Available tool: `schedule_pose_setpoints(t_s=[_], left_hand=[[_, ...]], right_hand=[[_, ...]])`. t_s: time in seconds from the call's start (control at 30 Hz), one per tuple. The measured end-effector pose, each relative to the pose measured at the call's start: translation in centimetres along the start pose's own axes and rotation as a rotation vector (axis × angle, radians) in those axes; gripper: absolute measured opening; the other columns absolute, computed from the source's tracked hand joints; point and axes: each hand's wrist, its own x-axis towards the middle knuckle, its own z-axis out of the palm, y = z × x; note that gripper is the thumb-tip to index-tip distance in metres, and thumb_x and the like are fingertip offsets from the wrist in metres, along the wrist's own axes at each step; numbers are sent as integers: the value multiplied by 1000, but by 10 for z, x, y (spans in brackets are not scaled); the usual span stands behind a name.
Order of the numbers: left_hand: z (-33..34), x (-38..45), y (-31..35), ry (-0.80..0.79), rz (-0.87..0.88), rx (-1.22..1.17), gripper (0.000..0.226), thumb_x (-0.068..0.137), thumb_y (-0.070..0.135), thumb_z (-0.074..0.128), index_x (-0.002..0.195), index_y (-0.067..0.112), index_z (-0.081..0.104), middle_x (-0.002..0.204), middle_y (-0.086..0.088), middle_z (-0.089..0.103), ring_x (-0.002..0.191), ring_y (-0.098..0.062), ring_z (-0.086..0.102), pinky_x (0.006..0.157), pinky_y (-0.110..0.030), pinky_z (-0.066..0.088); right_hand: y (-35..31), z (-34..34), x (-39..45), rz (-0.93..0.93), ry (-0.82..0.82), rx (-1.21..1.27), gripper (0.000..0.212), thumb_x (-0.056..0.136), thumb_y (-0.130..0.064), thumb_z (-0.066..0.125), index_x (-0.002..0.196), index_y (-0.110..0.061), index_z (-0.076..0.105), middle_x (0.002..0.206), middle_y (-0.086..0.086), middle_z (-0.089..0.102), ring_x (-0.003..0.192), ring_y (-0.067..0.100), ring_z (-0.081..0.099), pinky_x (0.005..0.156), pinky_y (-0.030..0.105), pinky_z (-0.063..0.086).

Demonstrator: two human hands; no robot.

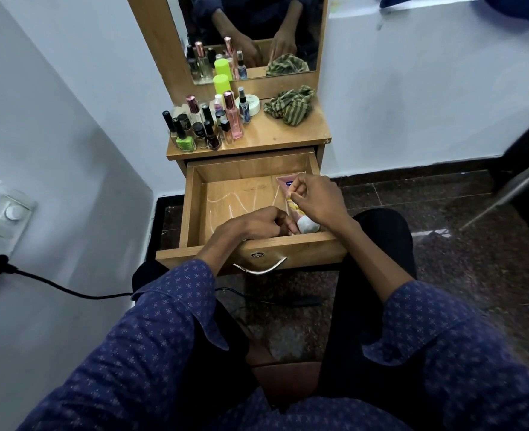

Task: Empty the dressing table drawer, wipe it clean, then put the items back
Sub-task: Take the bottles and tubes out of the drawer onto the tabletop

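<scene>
Pink tube (291, 194) lengthwise in drawer (191, 206), cap nearest; right hand (316, 200) pinches it; left hand (263, 223) curled, grip unclear.

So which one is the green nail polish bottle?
Find the wooden dressing table top below the mirror. Bottles crowd its left side; at the front of them stands the green nail polish bottle. Only it has bright green glass under a black cap.
</scene>
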Motion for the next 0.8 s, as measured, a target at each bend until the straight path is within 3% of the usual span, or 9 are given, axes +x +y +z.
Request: schedule_pose_setpoints(t_s=[0.17, 0.43, 0.6, 0.7, 0.8], left_hand=[[-1, 1, -10, 65, -50, -118, 27, 97, -8, 62, 108, 16, 67, 99, -3, 73, 93, -13, 69, 77, -22, 54], [-5, -6, -22, 104, -20, -321, 44, 92, -19, 59, 129, 6, 59, 112, -12, 69, 101, -17, 67, 78, -24, 60], [-8, -12, -22, 322, 15, -564, 30, 97, -13, 62, 120, 6, 62, 108, -8, 63, 90, -13, 66, 69, -21, 61], [-9, -13, -21, 389, 34, -639, 27, 99, -13, 60, 124, -3, 62, 106, -8, 62, 89, -15, 68, 68, -20, 62], [-8, -14, -16, 379, 51, -658, 23, 100, -10, 61, 122, -1, 60, 110, -14, 65, 86, -20, 75, 70, -23, 63]], right_hand=[[2, 1, 1, -15, -14, -28, 5, 89, -34, 70, 87, -30, 72, 78, -16, 70, 76, 4, 66, 77, 41, 60], [-2, -3, -1, -61, -61, -78, 12, 92, -42, 70, 89, -31, 74, 82, -17, 71, 81, 4, 66, 79, 37, 59], [-6, -8, -6, -175, -232, -21, 41, 89, -64, 72, 116, -33, 71, 92, -18, 74, 85, -5, 64, 71, 25, 49], [-6, -8, -6, -204, -310, 127, 38, 88, -39, 83, 120, -24, 70, 100, -14, 75, 81, -14, 64, 72, 23, 50], [-2, -18, -5, -196, -307, 164, 19, 86, -26, 87, 101, -21, 75, 93, -7, 78, 75, 4, 73, 72, 33, 60]])
